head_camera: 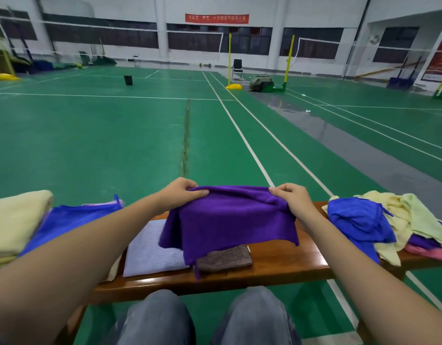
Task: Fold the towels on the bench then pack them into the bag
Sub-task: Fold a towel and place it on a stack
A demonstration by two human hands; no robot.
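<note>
Arms outstretched, my left hand [184, 192] and right hand [293, 199] pinch the purple towel [230, 222] by its top, seemingly above the table [279, 262].

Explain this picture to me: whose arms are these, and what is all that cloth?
No machine here: a person wears one camera on the head, looking down at their own bare arms and knees. The left hand and the right hand each pinch the top edge of a purple towel, held up above a long brown wooden bench. Under it lie a folded pale lilac cloth and a small brown speckled cloth. At the left sit a folded cream towel and a blue towel; at the right is an unfolded heap of blue, yellow and pink towels. No bag shows.
</note>
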